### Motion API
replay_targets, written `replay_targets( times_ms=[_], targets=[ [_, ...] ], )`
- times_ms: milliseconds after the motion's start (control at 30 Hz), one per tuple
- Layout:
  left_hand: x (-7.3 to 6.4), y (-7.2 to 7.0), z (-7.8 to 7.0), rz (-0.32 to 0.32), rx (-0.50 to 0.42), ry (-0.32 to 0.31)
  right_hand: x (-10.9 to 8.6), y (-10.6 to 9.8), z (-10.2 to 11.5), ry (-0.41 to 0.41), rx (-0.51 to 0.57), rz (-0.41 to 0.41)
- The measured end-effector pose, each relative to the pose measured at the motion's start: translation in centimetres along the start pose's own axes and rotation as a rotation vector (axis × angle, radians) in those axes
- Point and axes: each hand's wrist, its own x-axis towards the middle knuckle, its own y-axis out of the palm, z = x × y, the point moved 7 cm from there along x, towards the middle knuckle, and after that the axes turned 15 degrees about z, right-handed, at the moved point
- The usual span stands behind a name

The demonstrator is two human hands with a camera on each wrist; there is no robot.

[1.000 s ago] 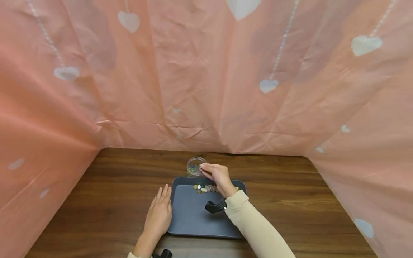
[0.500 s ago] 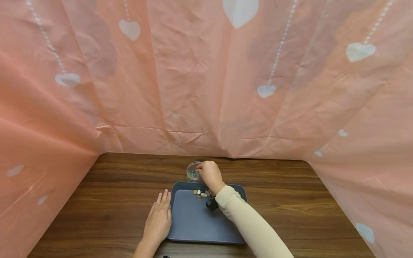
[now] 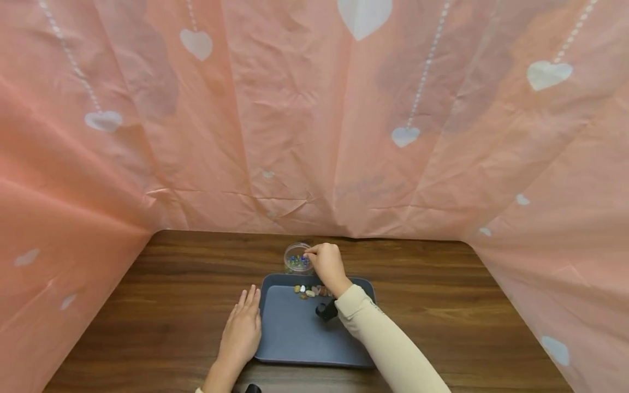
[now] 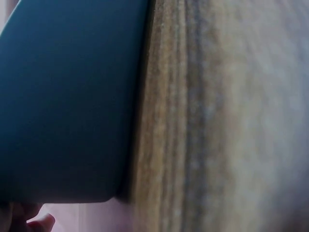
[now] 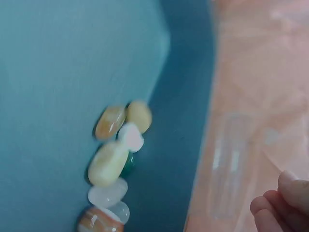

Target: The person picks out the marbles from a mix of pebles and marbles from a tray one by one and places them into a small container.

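My left hand (image 3: pixel 240 334) lies along the left side of a dark blue-grey tray (image 3: pixel 290 333), its fingers straight and touching the rim. In the left wrist view the tray's outer wall (image 4: pixel 72 96) fills the left part, with some fingertips (image 4: pixel 41 223) below it. My right hand (image 3: pixel 329 267) reaches over the tray's far edge to a clear round tub (image 3: pixel 297 267) holding small blue and green marbles (image 3: pixel 295 260). Thumb and fingers come close together at the tub's rim; whether a marble is between them cannot be told. Several polished stones (image 5: pixel 108 163) lie along the tray's far side.
The tray rests on a dark wood-grain table (image 3: pixel 442 305). A pink curtain (image 3: pixel 295 136) with white hearts surrounds the table at the back and sides. A black wrist strap (image 3: pixel 326 311) hangs under the right wrist, above the tray.
My right hand dipped toward the tub, then drew back slightly to the right, uncovering more of the marbles. The left hand stays beside the tray. The head view has tilted slightly.
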Motion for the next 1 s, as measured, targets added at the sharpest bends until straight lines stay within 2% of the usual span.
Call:
replay_targets(
  times_ms=[133,267,467,600,767,1000],
  targets=[
    [0.3,-0.2,0.1,-0.009,0.003,0.002,-1.7,-1.3,-1.5,0.072,0.177,-0.067],
    [0.5,0.0,0.3,-0.002,0.005,-0.001,-3.8,-1.8,-2.8,0.144,0.250,-0.101],
    [0.5,0.1,0.6,0.014,0.008,-0.014,-6.2,-2.5,-3.9,0.206,0.289,-0.151],
    [0.6,-0.1,0.5,0.024,0.007,-0.023,-6.9,-3.2,-4.1,0.205,0.302,-0.188],
    [0.4,0.1,0.3,0.018,0.013,-0.021,-7.9,-3.4,-4.5,0.234,0.328,-0.188],
    [0.0,0.1,-0.1,-0.015,0.031,0.000,-8.7,-3.5,-5.1,0.246,0.358,-0.206]
  ],
)
